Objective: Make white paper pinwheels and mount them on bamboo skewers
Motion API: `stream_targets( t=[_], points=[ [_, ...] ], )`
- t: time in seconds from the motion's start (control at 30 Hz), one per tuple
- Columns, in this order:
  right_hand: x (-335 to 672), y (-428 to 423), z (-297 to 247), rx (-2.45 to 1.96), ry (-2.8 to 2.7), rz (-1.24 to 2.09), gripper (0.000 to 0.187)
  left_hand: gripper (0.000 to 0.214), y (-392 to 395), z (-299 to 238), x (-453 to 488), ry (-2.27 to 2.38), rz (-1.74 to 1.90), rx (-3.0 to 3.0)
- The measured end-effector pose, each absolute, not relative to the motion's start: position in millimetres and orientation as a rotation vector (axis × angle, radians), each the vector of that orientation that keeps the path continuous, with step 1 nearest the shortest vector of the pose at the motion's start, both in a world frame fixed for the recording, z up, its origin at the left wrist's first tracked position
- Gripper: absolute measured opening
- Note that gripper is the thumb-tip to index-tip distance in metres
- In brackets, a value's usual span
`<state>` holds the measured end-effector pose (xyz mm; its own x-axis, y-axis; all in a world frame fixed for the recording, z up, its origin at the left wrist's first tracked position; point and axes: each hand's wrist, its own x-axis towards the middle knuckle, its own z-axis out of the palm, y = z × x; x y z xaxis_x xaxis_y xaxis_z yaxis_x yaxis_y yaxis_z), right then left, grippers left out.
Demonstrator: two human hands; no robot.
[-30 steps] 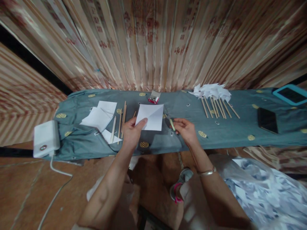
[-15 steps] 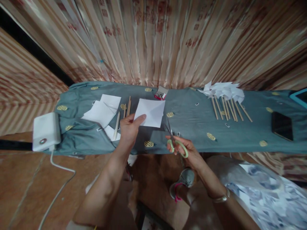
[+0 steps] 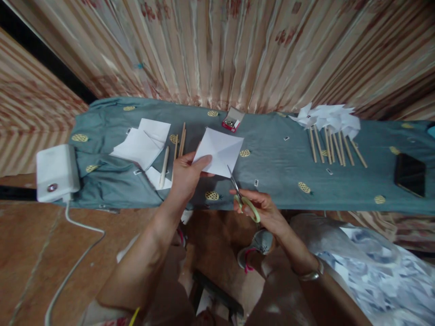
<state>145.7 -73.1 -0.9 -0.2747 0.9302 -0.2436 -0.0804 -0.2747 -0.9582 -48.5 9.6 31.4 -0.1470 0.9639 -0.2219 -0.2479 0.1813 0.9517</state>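
My left hand [image 3: 190,174] pinches a white square of paper [image 3: 219,147] by its left side, thumb on top. Crease lines run across the sheet and meet near its middle. In my right hand [image 3: 261,208] is a pair of scissors [image 3: 239,192] with pale green handles. Their blades point up and left, with the tips at the paper's lower right corner; whether they have cut into it I cannot tell. Left of my left hand lie several wooden sticks [image 3: 182,142], a white pen-like stick [image 3: 164,167] and a pile of white paper sheets [image 3: 141,142].
A small red box [image 3: 231,121] of metal bits sits at the cloth's back edge. Several white paper pinwheels [image 3: 335,118] on sticks lie at right, near a black phone [image 3: 410,174]. A white power bank [image 3: 57,174] with a cable is at far left. A patterned curtain [image 3: 204,59] hangs behind.
The scissors have come up to the paper's lower right corner, from a spot apart from it. The paper has turned slightly in my left hand. The whole view has shifted a little.
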Motion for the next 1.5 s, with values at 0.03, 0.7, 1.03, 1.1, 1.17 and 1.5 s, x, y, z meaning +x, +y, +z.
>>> stream_targets(
  t=[0.03,0.7,1.03,1.1,1.17,1.5],
  points=[
    [145.6,-73.0,-1.1,-1.178,-1.181,1.655,0.047,0.025,9.5,31.4,-48.4,1.243,1.278,0.795],
    [146.8,-72.6,-0.4,-1.181,-1.189,1.673,0.044,0.024,8.5,30.3,-46.8,1.242,1.234,0.808],
    [148.6,-73.4,0.6,-1.178,-1.189,1.677,0.045,0.023,8.5,29.7,-46.1,1.233,1.213,0.812],
    [149.3,-73.6,-1.0,-1.182,-1.188,1.675,0.044,0.022,8.5,29.9,-45.9,1.233,1.211,0.813],
    [149.8,-73.8,-2.3,-1.182,-1.19,1.673,0.042,0.022,8.3,30.1,-45.7,1.235,1.21,0.816],
    [148.1,-73.5,1.6,-1.202,-1.1,1.697,0.04,0.021,7.8,30.7,-44.4,1.222,1.211,0.815]
  ],
)
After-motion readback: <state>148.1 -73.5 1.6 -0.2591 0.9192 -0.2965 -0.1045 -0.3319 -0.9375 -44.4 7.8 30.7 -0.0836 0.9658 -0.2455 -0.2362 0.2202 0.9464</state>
